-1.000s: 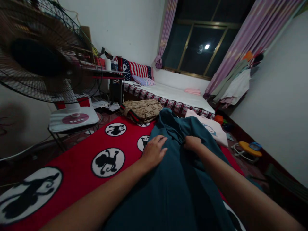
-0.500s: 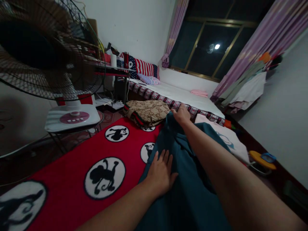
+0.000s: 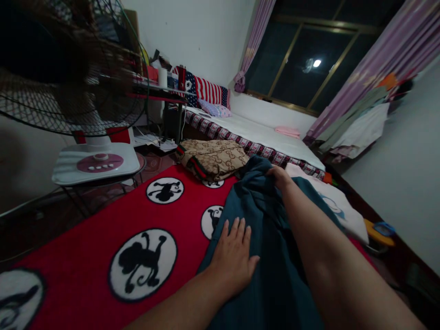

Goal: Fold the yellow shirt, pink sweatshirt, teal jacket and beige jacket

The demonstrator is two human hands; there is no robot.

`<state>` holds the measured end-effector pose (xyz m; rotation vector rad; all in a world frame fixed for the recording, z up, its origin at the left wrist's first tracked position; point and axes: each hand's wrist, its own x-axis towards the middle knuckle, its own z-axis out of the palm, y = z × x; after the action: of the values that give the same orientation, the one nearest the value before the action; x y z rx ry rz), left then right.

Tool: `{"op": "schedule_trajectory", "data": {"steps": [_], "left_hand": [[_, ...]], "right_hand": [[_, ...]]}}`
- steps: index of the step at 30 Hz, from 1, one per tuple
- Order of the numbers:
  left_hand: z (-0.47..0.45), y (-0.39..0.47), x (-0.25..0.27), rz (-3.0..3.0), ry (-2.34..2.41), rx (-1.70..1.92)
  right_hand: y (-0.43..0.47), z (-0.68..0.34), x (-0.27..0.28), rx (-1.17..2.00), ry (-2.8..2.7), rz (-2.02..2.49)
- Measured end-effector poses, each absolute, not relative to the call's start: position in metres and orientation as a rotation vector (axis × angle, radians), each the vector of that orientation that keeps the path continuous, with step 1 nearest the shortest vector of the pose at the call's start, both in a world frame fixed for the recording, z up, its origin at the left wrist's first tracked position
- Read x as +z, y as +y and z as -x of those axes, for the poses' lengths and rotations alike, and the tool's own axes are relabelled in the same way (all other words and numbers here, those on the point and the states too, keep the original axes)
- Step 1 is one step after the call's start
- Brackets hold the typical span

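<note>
The teal garment (image 3: 271,238) lies under the left hand (image 3: 233,256) and extends beyond it to the right hand (image 3: 279,176), over a red blanket (image 3: 85,256). The left hand is spread palm-down on the cloth, gripping nothing. The right hand rests at the bunched far end with its fingers bent; whether they grip cannot be told, the fingertips being partly hidden. In the inspector's judgement, the left palm should bear firmly while the right hand draws the folds outward evenly, without dragging the blanket.

Obstructions: a tan patterned bag (image 3: 218,158) sits just left of the right hand, close against the garment's far end; contact cannot be confirmed. A pale pink garment (image 3: 340,201) lies to the right hand's right, limiting room there. Well left of the left hand, a fan (image 3: 99,160) stands clear of the work.
</note>
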<state>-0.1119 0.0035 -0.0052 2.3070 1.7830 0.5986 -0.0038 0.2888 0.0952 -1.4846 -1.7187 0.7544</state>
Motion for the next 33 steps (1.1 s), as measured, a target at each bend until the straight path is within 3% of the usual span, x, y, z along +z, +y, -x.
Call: {"op": "schedule_trajectory", "data": {"steps": [7,14,20,26,29,33], "left_hand": [[0.111,0.001,-0.005,-2.329,1.842,0.591],[0.110,0.004,-0.010,-2.351,1.836,0.586],[0.110,0.004,-0.008,-2.352,1.826,0.576],[0.110,0.003,-0.003,-2.328,1.813,0.547],[0.111,0.003,-0.004,-2.331,1.826,0.554],[0.110,0.003,-0.006,-2.342,1.836,0.568]], "right_hand": [[0.307,0.010,0.080,0.820,-1.471,1.137],[0.311,0.032,0.040,0.739,-1.621,1.227],[0.294,0.034,0.041,0.324,-1.696,1.457],[0.277,0.037,0.053,-0.425,-1.998,1.400],[0.282,0.036,0.054,-0.480,-2.120,1.340],[0.294,0.038,0.045,-0.292,-2.519,1.299]]}}
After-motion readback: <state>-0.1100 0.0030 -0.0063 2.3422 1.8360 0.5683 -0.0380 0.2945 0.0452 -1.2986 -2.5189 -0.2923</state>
